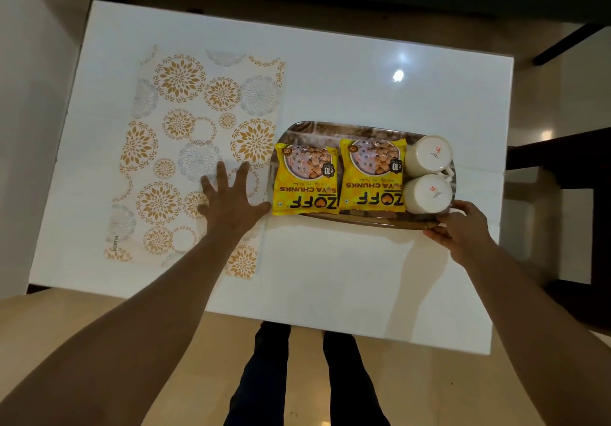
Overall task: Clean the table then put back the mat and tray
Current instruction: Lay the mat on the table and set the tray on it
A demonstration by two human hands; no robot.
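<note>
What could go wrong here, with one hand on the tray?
1. The right hand grips only the near right corner of the tray; lifted that way, it may tilt.
2. The two upturned white mugs sit loose by that corner and could slide or roll off.
3. The left hand rests spread on the floral mat; pushing could skid it on the glossy table.

The single head-worn camera is looking almost straight down from standing height onto a white table [330, 78], taking in its whole top, the person's outstretched forearms and legs, and surrounding floor at wide angle.
</note>
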